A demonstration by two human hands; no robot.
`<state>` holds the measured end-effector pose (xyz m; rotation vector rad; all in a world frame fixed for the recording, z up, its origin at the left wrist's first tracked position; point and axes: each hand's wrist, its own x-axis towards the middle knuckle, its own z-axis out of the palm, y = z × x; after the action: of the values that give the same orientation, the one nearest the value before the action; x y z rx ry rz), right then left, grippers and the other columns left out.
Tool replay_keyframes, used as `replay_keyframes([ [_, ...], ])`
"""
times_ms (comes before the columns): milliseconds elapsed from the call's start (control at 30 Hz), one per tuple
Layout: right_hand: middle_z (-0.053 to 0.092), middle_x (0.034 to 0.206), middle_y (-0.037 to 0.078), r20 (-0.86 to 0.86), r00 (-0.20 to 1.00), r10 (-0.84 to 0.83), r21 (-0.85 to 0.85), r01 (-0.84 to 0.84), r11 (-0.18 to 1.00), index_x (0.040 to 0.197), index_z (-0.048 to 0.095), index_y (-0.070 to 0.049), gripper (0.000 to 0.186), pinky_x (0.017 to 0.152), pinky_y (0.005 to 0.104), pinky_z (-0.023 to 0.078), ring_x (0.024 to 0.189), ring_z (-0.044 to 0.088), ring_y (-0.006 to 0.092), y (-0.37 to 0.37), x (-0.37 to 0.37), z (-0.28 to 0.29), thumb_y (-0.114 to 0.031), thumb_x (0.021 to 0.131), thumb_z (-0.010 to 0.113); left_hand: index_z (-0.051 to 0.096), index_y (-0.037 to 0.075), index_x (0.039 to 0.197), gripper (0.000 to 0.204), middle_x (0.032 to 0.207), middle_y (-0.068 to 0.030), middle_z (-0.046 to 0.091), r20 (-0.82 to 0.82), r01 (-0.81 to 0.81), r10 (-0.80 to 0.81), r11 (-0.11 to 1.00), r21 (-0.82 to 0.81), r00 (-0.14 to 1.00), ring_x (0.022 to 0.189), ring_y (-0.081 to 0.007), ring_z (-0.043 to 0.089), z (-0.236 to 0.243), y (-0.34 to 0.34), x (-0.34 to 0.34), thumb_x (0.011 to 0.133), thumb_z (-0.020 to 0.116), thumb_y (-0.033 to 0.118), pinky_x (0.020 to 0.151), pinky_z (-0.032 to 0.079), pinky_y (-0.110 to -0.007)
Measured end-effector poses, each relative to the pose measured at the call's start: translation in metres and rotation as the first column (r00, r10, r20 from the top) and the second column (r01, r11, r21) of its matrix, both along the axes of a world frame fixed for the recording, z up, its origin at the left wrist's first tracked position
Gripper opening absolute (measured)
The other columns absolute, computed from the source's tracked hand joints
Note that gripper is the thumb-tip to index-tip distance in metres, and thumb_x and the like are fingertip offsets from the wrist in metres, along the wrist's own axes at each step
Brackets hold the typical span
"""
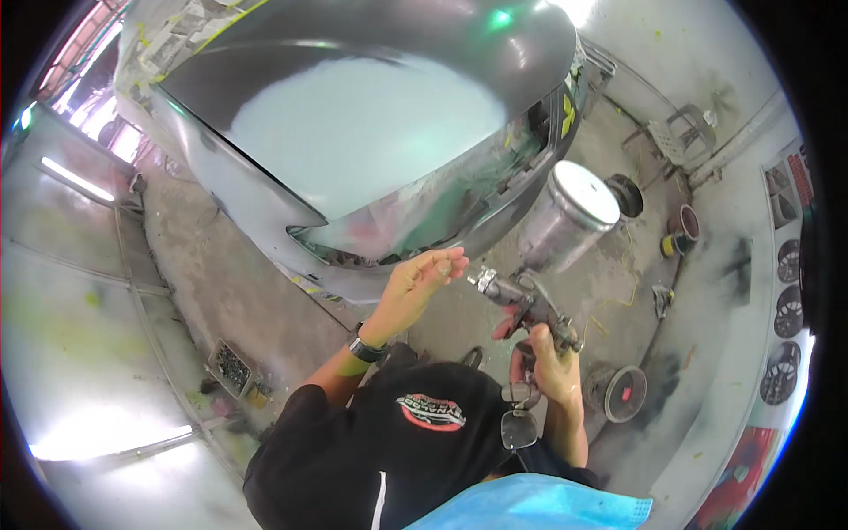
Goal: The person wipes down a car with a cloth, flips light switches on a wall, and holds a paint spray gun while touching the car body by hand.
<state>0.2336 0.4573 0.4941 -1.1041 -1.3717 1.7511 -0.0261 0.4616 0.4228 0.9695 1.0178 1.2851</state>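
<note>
My right hand grips a metal spray gun by its handle, with a cylindrical cup mounted on top. The gun's nozzle points left toward my left hand, which is raised just off it with fingers curled and pinched; whether anything small is between them I cannot make out. Beyond my hands is a car front: its dark hood carries a large pale grey patch, and masking plastic covers the area below the hood's edge.
A chair stands against the right wall, near buckets. Another bucket is beside my right arm. A tray lies on the floor at left, near a pale wall. Wheels are pictured or mounted at the right edge.
</note>
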Motion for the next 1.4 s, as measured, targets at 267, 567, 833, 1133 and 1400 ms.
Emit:
replay_keyframes([
  [267,0.072,0.098,0.016,0.046,0.983,-0.176,0.134,0.168,0.977,0.133,0.058,0.006,0.065,0.041,0.0238,0.040,0.047,0.056,0.0122,-0.005,-0.086,-0.001,-0.052,0.105,0.052,0.067,-0.001,0.127,0.031,0.112,-0.0069,0.072,-0.281,0.333,-0.308,0.942,0.042,0.909,0.104,-0.0161,0.066,-0.030,-0.017,-0.049,0.103,0.061,0.018,0.093,0.052,-0.033],
  [567,0.069,0.101,0.020,0.016,0.966,-0.260,0.232,0.249,0.940,0.137,0.050,0.008,0.085,0.039,0.0244,0.037,0.045,0.053,0.0138,0.013,-0.118,-0.008,-0.068,0.100,0.047,0.047,0.002,0.149,0.083,0.127,-0.0131,0.055,-0.122,0.742,-0.822,0.425,0.518,0.556,0.119,-0.0260,0.051,0.062,-0.027,-0.080,0.093,0.068,0.059,0.104,0.040,-0.042],
  [833,0.068,0.102,0.019,0.009,0.968,-0.252,0.324,0.235,0.916,0.138,0.051,0.007,0.085,0.040,0.0243,0.037,0.045,0.052,0.0135,0.041,-0.113,-0.004,-0.068,0.099,0.050,0.060,0.003,0.117,0.052,0.115,-0.0089,0.054,0.159,0.610,-0.697,0.698,0.375,0.700,0.104,-0.0211,0.054,0.086,-0.023,-0.070,0.080,0.087,0.028,0.097,0.044,-0.034],
  [1133,0.070,0.099,0.016,-0.036,0.969,-0.245,0.332,0.243,0.912,0.135,0.057,0.006,0.075,0.041,0.0243,0.038,0.046,0.054,0.0125,0.062,-0.105,-0.012,-0.061,0.103,0.049,0.068,0.008,0.099,0.036,0.098,-0.0060,0.044,-0.244,0.348,-0.250,0.623,0.700,0.937,0.089,-0.0212,0.053,0.123,0.001,-0.110,0.075,0.092,0.017,0.077,0.052,-0.038],
  [1400,0.070,0.098,0.016,-0.057,0.960,-0.275,0.267,0.280,0.922,0.135,0.057,0.004,0.074,0.041,0.0243,0.039,0.047,0.056,0.0126,0.058,-0.101,-0.019,-0.062,0.101,0.053,0.063,0.003,0.126,0.027,0.142,-0.0145,0.051,0.417,0.796,-0.703,0.599,-0.091,0.576,0.113,-0.0282,0.064,0.093,0.003,-0.092,0.101,0.063,0.015,0.095,0.055,-0.040],
])
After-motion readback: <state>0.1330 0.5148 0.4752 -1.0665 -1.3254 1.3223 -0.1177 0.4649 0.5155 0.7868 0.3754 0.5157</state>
